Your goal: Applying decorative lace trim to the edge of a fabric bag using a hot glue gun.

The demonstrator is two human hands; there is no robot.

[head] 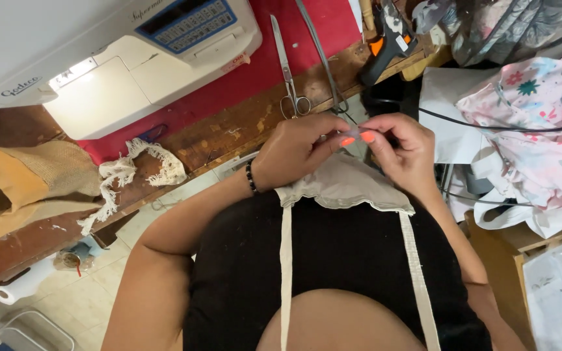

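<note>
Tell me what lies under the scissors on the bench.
The scissors lie on red cloth, their handles over bare worn wood. Whatever the red cloth covers cannot be seen.

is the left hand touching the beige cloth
Touching. The head view shows the left hand resting on the beige cloth, its fingers pinching the top edge beside the right hand.

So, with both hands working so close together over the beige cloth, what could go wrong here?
1. The left hand and right hand pinch something too small to identify; it may slip and drop.
2. The beige cloth lies loose on the lap, straps hanging, so it might slide off.
3. The scissors lie near the table edge; an elbow could knock them.
</note>
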